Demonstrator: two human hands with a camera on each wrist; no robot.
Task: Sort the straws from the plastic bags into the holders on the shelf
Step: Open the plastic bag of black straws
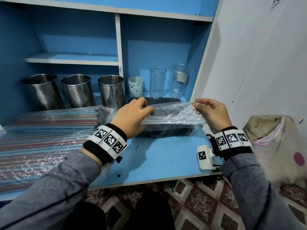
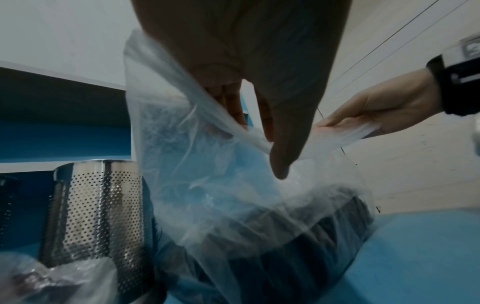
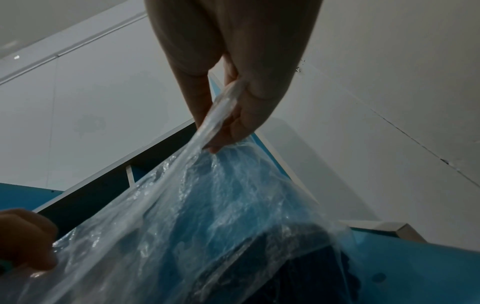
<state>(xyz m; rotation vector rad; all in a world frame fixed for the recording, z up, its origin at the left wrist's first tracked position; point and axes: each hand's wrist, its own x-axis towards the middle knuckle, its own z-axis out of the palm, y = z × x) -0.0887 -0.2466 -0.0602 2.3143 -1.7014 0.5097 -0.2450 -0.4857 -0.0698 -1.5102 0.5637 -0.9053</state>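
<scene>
A clear plastic bag [image 1: 172,115] full of black straws [image 1: 166,132] lies on the blue shelf board [image 1: 157,156]. My left hand [image 1: 132,113] grips the bag's top edge at its left end, fingers curled over the film [image 2: 197,127]. My right hand [image 1: 211,112] pinches the same edge [image 3: 221,115] at its right end, and the film is stretched between both hands. A second bag of striped coloured straws [image 1: 41,135] lies on the board to the left. Three perforated steel holders [image 1: 78,92] stand behind it.
A pale cup with a bear face [image 1: 135,87], a clear glass [image 1: 157,82] and a glass jar [image 1: 179,80] stand at the back right. More black straws [image 1: 164,99] lie behind the bag. A white device [image 1: 205,156] sits by my right wrist. A white wall [image 1: 257,63] borders the shelf.
</scene>
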